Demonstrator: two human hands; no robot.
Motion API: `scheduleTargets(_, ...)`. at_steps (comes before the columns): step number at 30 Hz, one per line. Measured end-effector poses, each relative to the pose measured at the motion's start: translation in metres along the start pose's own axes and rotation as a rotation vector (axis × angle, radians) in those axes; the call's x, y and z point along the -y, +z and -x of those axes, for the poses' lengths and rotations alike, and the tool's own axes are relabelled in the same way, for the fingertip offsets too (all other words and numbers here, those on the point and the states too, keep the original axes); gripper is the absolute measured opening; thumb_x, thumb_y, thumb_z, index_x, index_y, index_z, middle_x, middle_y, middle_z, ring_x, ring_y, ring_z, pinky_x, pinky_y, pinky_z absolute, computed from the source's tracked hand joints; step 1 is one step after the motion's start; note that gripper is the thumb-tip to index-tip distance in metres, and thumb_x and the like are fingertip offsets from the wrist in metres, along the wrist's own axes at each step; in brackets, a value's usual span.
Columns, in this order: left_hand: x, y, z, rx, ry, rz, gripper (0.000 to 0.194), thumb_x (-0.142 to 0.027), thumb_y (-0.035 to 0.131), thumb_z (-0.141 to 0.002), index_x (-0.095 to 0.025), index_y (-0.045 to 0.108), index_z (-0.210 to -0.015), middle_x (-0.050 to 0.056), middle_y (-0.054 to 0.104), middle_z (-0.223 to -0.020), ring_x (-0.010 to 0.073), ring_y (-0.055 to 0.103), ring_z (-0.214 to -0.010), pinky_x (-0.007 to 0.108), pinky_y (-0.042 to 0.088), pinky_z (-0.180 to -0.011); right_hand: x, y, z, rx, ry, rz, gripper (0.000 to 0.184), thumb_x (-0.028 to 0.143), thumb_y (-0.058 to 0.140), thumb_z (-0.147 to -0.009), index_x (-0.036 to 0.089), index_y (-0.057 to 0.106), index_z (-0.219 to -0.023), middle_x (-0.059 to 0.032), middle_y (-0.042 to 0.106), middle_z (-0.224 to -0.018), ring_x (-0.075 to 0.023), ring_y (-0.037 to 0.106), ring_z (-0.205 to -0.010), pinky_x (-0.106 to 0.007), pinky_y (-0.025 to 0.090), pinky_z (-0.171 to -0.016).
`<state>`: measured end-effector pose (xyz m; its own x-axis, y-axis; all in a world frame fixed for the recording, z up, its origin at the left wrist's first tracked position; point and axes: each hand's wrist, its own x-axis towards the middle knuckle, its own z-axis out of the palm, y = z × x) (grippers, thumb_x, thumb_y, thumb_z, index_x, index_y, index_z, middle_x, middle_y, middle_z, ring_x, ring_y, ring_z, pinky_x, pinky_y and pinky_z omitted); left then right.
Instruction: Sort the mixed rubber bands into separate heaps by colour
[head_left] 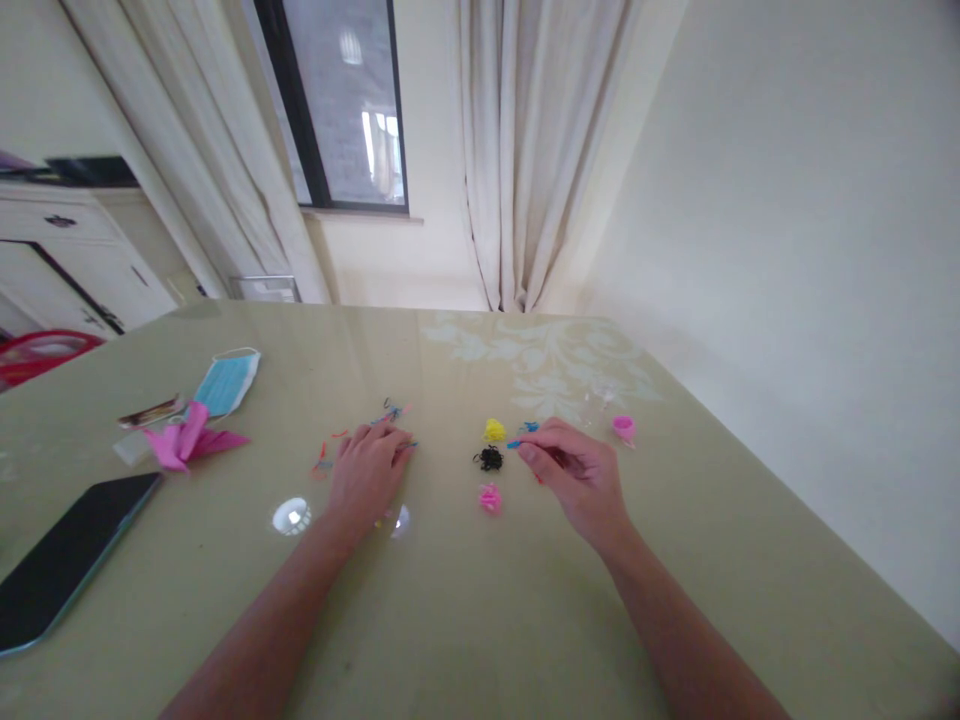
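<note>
Small rubber bands lie in heaps by colour on the table. My right hand (pixel 577 475) pinches a blue rubber band (pixel 514 444) between thumb and forefinger, just right of the black heap (pixel 490 458). Behind that hand a blue heap (pixel 530 427) is partly hidden, and a bit of red shows under it. The yellow heap (pixel 493 430) is behind the black one, the pink heap (pixel 490 498) in front. My left hand (pixel 373 467) rests over mixed bands (pixel 390 412), its thumb and forefinger closed on a thin blue band (pixel 409 443). Orange bands (pixel 322 460) lie beside it.
At the left are a phone (pixel 75 550), a pink folded-paper bird (pixel 191 437) and a blue face mask (pixel 227 383). A small pink cup-like thing (pixel 623 429) stands at the right, near clear plastic (pixel 600 397). A wall (pixel 810 300) borders the table's right side.
</note>
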<state>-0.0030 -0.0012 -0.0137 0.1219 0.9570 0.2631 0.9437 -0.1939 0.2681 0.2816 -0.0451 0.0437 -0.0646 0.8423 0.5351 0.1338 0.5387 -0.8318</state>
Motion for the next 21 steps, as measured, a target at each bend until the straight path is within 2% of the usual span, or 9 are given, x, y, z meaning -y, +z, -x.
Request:
scheduleTargets(3,0.0,-0.001,0.0,0.042,0.016,-0.04,0.03,-0.028,0.053,-0.103,-0.024,0.082,-0.104,0.012,0.08,-0.119,0.0359,0.067,-0.114,0.05,0.048,-0.1,0.004,-0.003,-0.001,-0.007,0.01,-0.015,0.021,0.042,0.078,-0.096,0.023,0.087,-0.091,-0.0019,0.066,-0.072,-0.0137,0.053,-0.062,-0.027,0.04,-0.053)
scheduleTargets(8,0.0,-0.002,-0.002,0.04,0.022,-0.067,0.027,-0.027,0.055,-0.102,-0.025,0.082,-0.101,0.011,0.081,-0.117,0.0346,0.069,-0.112,0.047,0.047,-0.098,0.007,-0.009,-0.004,0.004,0.031,-0.012,0.027,0.046,0.075,-0.097,0.023,0.085,-0.088,-0.0015,0.064,-0.07,-0.0148,0.054,-0.063,-0.028,0.042,-0.055)
scheduleTargets(12,0.002,-0.003,-0.003,0.025,0.037,-0.06,0.028,-0.029,0.056,-0.101,-0.026,0.084,-0.1,0.01,0.081,-0.119,0.0363,0.068,-0.113,0.048,0.048,-0.096,-0.008,-0.024,-0.011,-0.058,0.064,0.05,0.031,0.047,0.071,-0.099,0.022,0.081,-0.084,-0.0026,0.069,-0.075,-0.0157,0.059,-0.065,-0.028,0.046,-0.059)
scheduleTargets(14,0.004,-0.004,-0.004,0.003,0.038,-0.036,0.028,-0.029,0.056,-0.1,-0.028,0.085,-0.099,0.009,0.082,-0.119,0.036,0.068,-0.113,0.047,0.048,-0.095,-0.022,-0.033,-0.015,-0.094,0.092,0.174,0.03,0.046,0.069,-0.099,0.021,0.081,-0.087,-0.0045,0.074,-0.08,-0.0169,0.062,-0.068,-0.029,0.049,-0.061)
scheduleTargets(17,0.005,-0.005,-0.005,-0.028,0.028,0.005,0.031,-0.029,0.054,-0.101,-0.028,0.085,-0.101,0.01,0.082,-0.117,0.0343,0.07,-0.111,0.046,0.05,-0.096,-0.044,-0.042,-0.018,-0.117,0.113,0.497,0.029,0.043,0.068,-0.098,0.019,0.082,-0.09,-0.0061,0.077,-0.082,-0.0177,0.063,-0.065,-0.031,0.05,-0.065)
scheduleTargets(21,0.007,-0.002,-0.005,-0.007,0.027,-0.003,0.03,-0.031,0.055,-0.102,-0.026,0.085,-0.103,0.011,0.082,-0.118,0.0355,0.069,-0.113,0.047,0.05,-0.098,-0.064,-0.041,-0.018,0.031,0.19,0.944,0.025,0.03,0.062,-0.103,0.02,0.084,-0.097,-0.007,0.078,-0.092,-0.0185,0.068,-0.07,-0.032,0.05,-0.071)
